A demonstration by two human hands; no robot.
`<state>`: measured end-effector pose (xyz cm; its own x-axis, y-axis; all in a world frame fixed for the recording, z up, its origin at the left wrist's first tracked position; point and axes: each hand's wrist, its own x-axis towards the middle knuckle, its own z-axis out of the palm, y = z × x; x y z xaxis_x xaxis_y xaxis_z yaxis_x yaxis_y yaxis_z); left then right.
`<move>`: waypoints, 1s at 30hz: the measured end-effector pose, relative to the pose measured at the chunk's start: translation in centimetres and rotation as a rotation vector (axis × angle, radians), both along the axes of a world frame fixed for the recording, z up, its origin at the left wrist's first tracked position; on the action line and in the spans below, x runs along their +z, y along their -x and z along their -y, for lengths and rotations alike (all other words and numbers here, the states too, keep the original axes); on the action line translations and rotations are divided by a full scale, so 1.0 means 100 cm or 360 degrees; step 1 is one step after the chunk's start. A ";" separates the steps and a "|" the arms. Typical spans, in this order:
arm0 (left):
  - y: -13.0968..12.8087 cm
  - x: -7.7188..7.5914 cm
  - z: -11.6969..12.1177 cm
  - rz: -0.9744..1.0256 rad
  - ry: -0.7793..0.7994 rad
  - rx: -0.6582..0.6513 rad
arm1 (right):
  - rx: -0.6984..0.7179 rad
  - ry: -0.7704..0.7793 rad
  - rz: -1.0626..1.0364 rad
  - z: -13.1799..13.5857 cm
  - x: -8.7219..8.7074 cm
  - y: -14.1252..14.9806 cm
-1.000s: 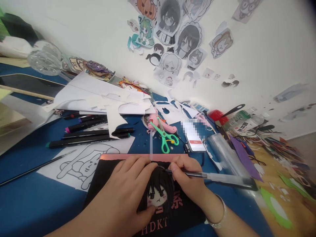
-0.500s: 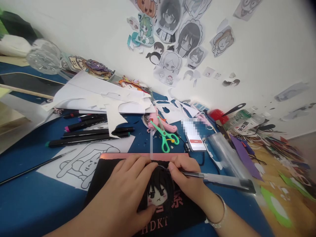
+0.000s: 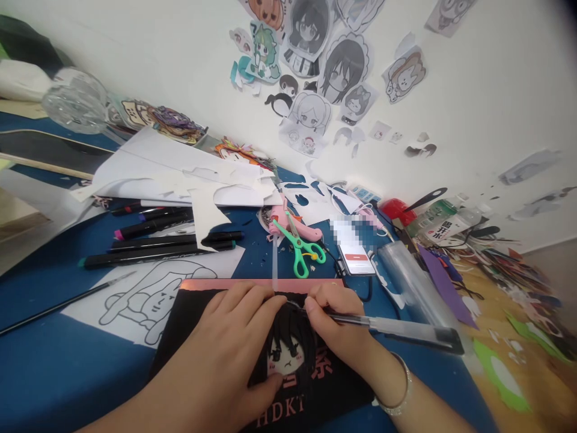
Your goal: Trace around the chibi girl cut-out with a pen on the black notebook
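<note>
My left hand [image 3: 229,343] lies flat with stretched fingers on a black-haired cartoon head cutout [image 3: 288,356], its thumb along the lower edge of the face. Beneath the cutout is a black board or box [image 3: 178,328] with a pink upper edge and pink lettering. My right hand [image 3: 340,322], wearing a bracelet, is closed around a pen [image 3: 406,332] with a clear barrel and dark end. The pen's tip points left at the top of the cutout's hair, close to my left fingertips. Whether it touches the cutout is hard to make out.
Beyond the board are green-handled scissors [image 3: 300,249], a pink glue gun [image 3: 304,227] and a phone [image 3: 354,248]. Black markers [image 3: 153,258], a thin brush [image 3: 67,304] and a line drawing [image 3: 153,300] lie left. A clear plastic roll [image 3: 406,279] lies right.
The whole view has shifted slightly to the left. Both hands keep almost the same pose on the cutout, and the pen stays in my right hand.
</note>
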<state>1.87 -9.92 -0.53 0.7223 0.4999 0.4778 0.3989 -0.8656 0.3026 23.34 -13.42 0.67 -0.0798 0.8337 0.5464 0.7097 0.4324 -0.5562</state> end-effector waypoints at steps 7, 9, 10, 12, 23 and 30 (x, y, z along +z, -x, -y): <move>0.000 -0.008 -0.004 -0.0018 0.0264 -0.0049 | -0.0109 -0.0103 -0.0165 0.006 -0.002 -0.001; 0.001 -0.009 -0.006 -0.0050 0.0360 -0.0071 | -0.0133 -0.0127 -0.0236 0.007 -0.003 -0.001; 0.001 -0.009 -0.006 -0.0052 0.0383 -0.0075 | -0.0136 -0.0133 -0.0252 0.007 -0.003 -0.001; 0.000 -0.009 -0.004 -0.0038 0.0409 -0.0037 | -0.0118 -0.0125 -0.0254 0.007 -0.002 -0.001; -0.008 0.001 0.005 0.0076 0.0657 0.0024 | 0.0413 -0.0106 -0.0084 0.001 0.006 0.012; -0.006 0.002 0.003 0.0096 0.0647 -0.0028 | 0.0361 -0.0107 0.0088 -0.001 0.008 0.011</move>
